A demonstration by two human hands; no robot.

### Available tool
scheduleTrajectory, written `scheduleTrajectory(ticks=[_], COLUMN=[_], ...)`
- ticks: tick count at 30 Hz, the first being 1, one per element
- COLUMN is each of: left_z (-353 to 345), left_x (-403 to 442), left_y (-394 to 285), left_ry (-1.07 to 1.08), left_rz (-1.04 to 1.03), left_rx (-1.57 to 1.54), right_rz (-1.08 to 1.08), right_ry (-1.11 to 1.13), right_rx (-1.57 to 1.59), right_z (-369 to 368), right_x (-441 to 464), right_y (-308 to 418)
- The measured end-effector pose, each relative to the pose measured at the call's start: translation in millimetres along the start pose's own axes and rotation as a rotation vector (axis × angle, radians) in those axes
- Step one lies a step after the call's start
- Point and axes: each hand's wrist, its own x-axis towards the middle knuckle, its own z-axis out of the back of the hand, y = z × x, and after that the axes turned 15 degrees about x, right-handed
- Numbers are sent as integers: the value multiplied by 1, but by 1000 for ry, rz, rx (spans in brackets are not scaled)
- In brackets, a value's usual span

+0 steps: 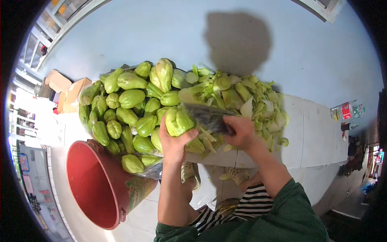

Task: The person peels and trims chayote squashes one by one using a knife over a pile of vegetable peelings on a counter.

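My left hand [174, 142] is closed around a pale green chayote [177, 122], holding it up above the pile. The handle of a broad dark-bladed knife [207, 117] is in my right hand [240, 133], its blade blurred and pointing left at the chayote. Whether the edge touches the fruit I cannot tell. Behind and left of my left hand lies a heap of whole chayotes [131, 99]. A mound of chayote slices and cut pieces [262, 105] spreads beyond and to the right of the knife.
A large red bucket [90, 181] stands at the lower left, its mouth facing me. Cardboard boxes [72, 94] sit at the far left. A plastic bottle with a red label [346, 111] lies at the right end of the white tiled ledge [310, 133], against the pale blue wall [161, 32].
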Motion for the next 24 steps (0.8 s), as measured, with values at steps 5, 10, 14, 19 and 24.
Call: scheduleTrajectory(ticks=[5, 10, 14, 19, 24], left_z=[-1, 5, 6, 8, 8], left_x=[10, 17, 17, 18, 15], left_y=[1, 17, 15, 17, 6], left_ry=[-48, -79, -92, -124, -79], left_rz=[-98, -184, -183, -194, -192], left_rx=[261, 382, 550, 694, 763], right_rz=[318, 367, 448, 443, 420], right_ry=[127, 114, 73, 131, 120], right_rx=[30, 13, 53, 15, -16], right_z=[-9, -13, -17, -12, -15], right_x=[-9, -5, 0, 5, 0], right_y=[10, 18, 15, 22, 18])
